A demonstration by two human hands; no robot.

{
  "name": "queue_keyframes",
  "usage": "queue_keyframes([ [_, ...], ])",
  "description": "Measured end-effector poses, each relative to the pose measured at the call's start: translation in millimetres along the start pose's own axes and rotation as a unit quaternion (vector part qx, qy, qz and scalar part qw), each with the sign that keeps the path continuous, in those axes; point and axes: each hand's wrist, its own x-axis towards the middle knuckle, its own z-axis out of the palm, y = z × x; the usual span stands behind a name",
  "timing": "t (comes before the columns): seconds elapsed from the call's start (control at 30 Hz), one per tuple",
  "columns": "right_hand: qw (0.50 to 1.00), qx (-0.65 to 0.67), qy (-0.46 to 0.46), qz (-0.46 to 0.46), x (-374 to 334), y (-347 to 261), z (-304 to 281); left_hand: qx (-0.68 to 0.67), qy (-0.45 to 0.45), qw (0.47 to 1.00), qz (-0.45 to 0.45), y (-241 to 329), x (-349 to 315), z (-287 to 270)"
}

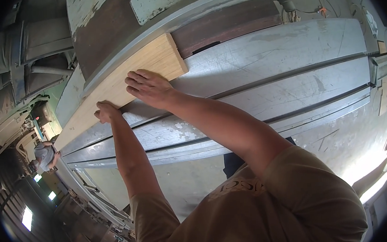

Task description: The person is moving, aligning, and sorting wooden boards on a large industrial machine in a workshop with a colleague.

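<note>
A long, pale wooden board (163, 55) lies along a straight metal fence (202, 6) on a machine table (270, 53). Its squared end is to the right, and the rest runs away to the far left. My left hand (106, 112) is closed on the board's near edge, fingers bent over the top. Farther right, my right hand (147, 87) rests over the same edge near the squared end, its fingers bent together on the top face. The undersides of both hands are hidden.
Long grooves (290, 74) run along the scratched metal table. At the far left, a person in a grey shirt (45, 154) stands by the board's far end. A metal bracket (382, 67) sits at the table's right end. Machine frames (45, 51) stand at upper left.
</note>
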Motion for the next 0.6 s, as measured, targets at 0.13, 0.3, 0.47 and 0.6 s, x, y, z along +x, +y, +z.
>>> queue_keyframes([
  [0.13, 1.0, 0.001, -0.001, 0.006, 1.3, -1.4, -1.7, -0.017, -0.005, 1.0, 0.011, -0.3, 3.3, -1.4],
  [0.3, 1.0, 0.004, 0.02, 0.01, -0.3, 2.6, -0.2, -0.022, -0.016, 1.0, 0.015, -2.8, 2.3, 1.3],
  [0.47, 1.0, 0.009, 0.014, 0.012, 1.1, 1.1, 0.0, -0.034, 0.009, 0.999, 0.029, -5.1, 8.6, 4.0],
  [0.6, 1.0, 0.01, -0.001, 0.011, 1.5, -0.9, 1.4, -0.043, 0.012, 0.998, 0.033, -5.4, 8.2, 3.7],
])
